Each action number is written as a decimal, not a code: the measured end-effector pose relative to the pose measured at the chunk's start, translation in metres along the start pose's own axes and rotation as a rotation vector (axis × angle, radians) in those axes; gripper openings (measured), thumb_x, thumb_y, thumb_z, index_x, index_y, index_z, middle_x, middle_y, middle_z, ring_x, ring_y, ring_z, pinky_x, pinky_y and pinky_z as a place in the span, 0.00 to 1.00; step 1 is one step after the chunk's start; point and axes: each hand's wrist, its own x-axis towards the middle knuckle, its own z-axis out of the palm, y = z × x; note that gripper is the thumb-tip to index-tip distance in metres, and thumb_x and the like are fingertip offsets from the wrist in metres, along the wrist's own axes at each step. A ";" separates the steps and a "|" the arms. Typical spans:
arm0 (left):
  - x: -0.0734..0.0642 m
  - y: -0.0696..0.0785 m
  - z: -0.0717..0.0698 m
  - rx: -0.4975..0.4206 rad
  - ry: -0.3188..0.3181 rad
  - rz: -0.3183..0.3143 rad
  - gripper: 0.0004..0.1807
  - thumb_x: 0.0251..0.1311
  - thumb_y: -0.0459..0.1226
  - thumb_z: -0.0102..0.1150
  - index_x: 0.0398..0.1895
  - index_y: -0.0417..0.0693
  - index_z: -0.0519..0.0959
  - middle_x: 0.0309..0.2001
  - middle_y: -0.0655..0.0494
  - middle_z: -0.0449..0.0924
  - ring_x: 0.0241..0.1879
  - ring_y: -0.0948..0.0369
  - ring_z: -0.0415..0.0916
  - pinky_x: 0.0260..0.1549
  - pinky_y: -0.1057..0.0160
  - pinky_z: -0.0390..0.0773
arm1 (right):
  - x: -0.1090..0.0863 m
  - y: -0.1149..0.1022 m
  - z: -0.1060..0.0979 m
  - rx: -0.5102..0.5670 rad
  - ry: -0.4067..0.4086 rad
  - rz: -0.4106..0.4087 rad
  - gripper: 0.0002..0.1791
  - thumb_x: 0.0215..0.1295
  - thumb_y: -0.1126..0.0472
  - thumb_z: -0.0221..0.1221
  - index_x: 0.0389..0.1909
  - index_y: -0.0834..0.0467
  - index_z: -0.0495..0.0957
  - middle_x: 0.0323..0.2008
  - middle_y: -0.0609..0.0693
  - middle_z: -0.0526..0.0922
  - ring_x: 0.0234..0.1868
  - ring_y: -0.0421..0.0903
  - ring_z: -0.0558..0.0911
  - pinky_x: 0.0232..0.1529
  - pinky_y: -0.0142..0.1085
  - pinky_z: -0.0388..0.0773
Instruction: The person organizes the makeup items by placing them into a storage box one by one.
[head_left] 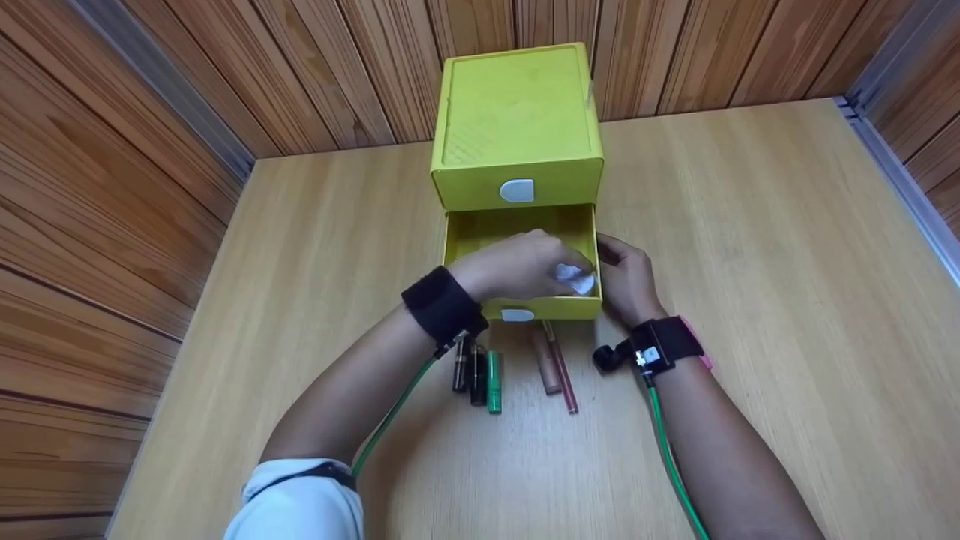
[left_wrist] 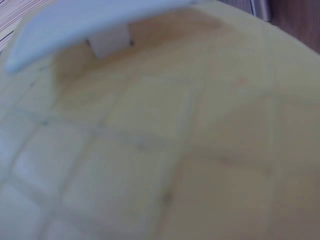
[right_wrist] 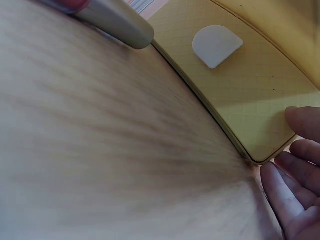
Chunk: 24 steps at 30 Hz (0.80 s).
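A yellow two-tier drawer box point(head_left: 517, 112) stands at the back of the table with its lower drawer point(head_left: 484, 225) pulled out. My left hand point(head_left: 517, 266) is over that drawer, its fingers curled round a crumpled white piece point(head_left: 574, 277), tissue or cloth. The left wrist view shows only the drawer front point(left_wrist: 145, 115) and its pale handle point(left_wrist: 110, 20); the hand is out of that frame. At the drawer's right side, my right hand point(head_left: 628, 277) rests against the wall. In the right wrist view its thumb point(right_wrist: 304, 121) lies near the front corner, the fingers along the side.
In front of the drawer lie two black tubes point(head_left: 478, 379), a green tube point(head_left: 494, 382), a brownish tube point(head_left: 546, 364) and a thin dark-red pencil-like stick point(head_left: 564, 375). Wood-panelled walls point(head_left: 352, 67) border the table point(head_left: 750, 262).
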 end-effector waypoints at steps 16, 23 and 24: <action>-0.002 -0.001 0.004 -0.022 0.040 0.088 0.15 0.71 0.35 0.52 0.58 0.45 0.80 0.48 0.56 0.83 0.37 0.67 0.77 0.41 0.70 0.75 | 0.001 0.001 0.000 -0.010 0.010 0.013 0.20 0.67 0.70 0.55 0.59 0.62 0.77 0.54 0.58 0.80 0.56 0.49 0.78 0.57 0.37 0.73; -0.007 -0.004 0.004 -0.032 0.066 0.068 0.16 0.71 0.34 0.50 0.59 0.44 0.79 0.38 0.57 0.80 0.27 0.64 0.72 0.29 0.68 0.72 | 0.001 0.000 0.000 -0.008 0.012 0.016 0.20 0.67 0.70 0.55 0.60 0.62 0.76 0.55 0.57 0.80 0.56 0.49 0.77 0.58 0.39 0.72; -0.009 -0.004 0.004 -0.033 0.079 0.064 0.16 0.71 0.34 0.50 0.59 0.43 0.78 0.38 0.56 0.80 0.27 0.64 0.72 0.29 0.68 0.72 | 0.001 0.000 0.000 -0.011 0.011 0.016 0.21 0.67 0.70 0.54 0.60 0.62 0.76 0.55 0.57 0.80 0.56 0.49 0.78 0.58 0.38 0.72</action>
